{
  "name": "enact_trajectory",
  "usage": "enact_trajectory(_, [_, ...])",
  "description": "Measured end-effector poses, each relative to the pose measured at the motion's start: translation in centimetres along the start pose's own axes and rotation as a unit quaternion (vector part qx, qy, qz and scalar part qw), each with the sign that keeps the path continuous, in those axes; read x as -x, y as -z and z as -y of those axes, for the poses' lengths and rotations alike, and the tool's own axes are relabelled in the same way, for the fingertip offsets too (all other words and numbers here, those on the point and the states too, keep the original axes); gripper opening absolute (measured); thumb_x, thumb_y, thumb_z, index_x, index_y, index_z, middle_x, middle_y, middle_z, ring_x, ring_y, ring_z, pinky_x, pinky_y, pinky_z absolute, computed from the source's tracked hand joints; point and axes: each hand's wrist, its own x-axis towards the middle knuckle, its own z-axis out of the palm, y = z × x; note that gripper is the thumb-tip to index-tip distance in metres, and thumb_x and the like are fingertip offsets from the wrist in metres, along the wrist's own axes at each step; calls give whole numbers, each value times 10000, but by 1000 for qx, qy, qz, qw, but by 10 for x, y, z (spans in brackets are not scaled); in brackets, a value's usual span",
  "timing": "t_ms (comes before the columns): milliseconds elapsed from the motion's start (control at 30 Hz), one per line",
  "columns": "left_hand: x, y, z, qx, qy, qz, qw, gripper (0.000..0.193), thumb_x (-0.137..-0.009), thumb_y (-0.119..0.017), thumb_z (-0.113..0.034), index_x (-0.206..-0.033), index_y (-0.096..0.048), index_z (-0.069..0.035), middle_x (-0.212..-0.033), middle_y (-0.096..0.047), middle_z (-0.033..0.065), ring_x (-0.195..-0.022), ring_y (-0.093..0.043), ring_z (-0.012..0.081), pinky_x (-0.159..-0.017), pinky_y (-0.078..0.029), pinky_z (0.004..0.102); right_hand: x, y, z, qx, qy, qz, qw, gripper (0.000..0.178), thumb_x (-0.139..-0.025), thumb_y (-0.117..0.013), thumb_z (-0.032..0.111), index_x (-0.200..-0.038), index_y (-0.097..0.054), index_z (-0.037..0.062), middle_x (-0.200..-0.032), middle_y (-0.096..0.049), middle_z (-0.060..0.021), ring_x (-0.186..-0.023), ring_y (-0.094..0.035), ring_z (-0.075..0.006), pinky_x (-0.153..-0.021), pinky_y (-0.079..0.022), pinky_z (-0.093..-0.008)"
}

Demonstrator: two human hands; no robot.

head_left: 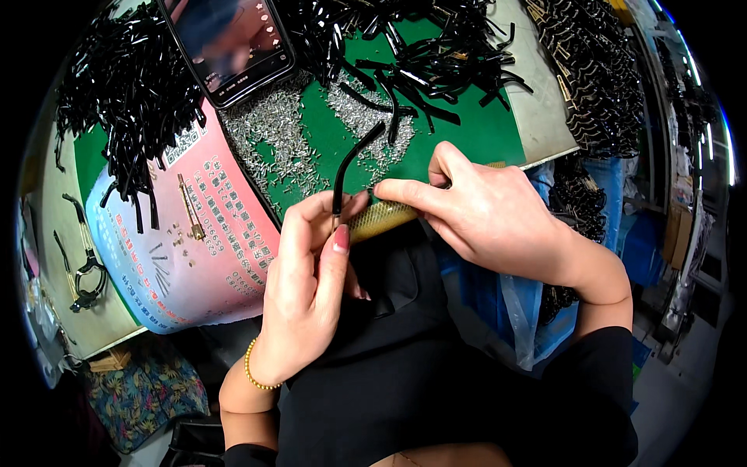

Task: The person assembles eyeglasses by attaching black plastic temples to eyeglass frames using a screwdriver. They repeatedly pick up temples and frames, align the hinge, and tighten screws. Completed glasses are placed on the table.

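My left hand point(299, 288), wearing a gold bead bracelet point(253, 364), pinches a black eyeglass temple point(342, 167) between thumb and fingers. The temple stands up from the grip, its curved tip pointing away from me. My right hand point(498, 210) reaches in from the right, its index fingertip beside the left fingers. Its fingers are closed together, and whatever they hold is too small or hidden to name. Beneath both hands runs a gold, mesh-patterned rounded strip point(381, 219) at the table's near edge. Small silver pins point(280, 144) lie in heaps just beyond.
A phone point(233, 97) with a lit screen lies at the back. Black temples are piled at the left point(128, 101) and back right point(451, 66). A pink-and-blue printed sheet point(233, 272) covers the left side, near an eyeglass frame point(91, 288). Blue plastic bags point(498, 311) hang at right.
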Motion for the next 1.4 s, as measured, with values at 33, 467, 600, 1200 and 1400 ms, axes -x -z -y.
enact_trajectory(33, [-1,-1,0,6,6,-5,1000,328,-1073,-453,-41,-1387,-390,30,-1281,-659,159,-636,-584,78,-597,-524,229,-1,-1,0,-2,2,-3,1000,491,-843,-667,79,-1320,-628,187,-919,-544,-137,-682,-679,-237,-510,-526,-339])
enact_trajectory(467, [9,13,-2,-90,16,-106,990,231,-1057,-532,-69,-1230,-625,53,-863,-742,93,-590,-630,75,-570,-511,213,-16,7,6,0,-20,69,997,473,-856,-630,80,-1317,-609,185,-937,-574,-183,-591,-650,-287,-486,-506,-387])
enact_trajectory(600, [5,15,4,-79,13,-102,992,197,-1047,-564,-83,-1150,-677,40,-796,-720,66,-568,-628,74,-526,-503,214,-29,22,15,-186,-63,180,964,474,-967,-546,112,-1430,-466,168,-1044,-613,-220,-772,-680,-396,-709,-554,-463])
enact_trajectory(1200, [3,11,11,-189,-73,-120,972,168,-1019,-599,-60,-1151,-679,6,-758,-709,58,-548,-649,108,-512,-507,255,-45,33,31,-587,-233,273,726,502,-1039,-446,146,-1520,-312,104,-935,-508,-14,-648,-610,-67,-538,-530,-218])
enact_trajectory(1400, [2,9,13,-241,-110,-132,955,189,-996,-619,-44,-1168,-678,8,-753,-707,78,-560,-661,139,-526,-512,273,-42,29,28,-598,-235,273,716,508,-1037,-451,136,-1518,-293,98,-950,-516,-26,-620,-600,-77,-509,-519,-226])
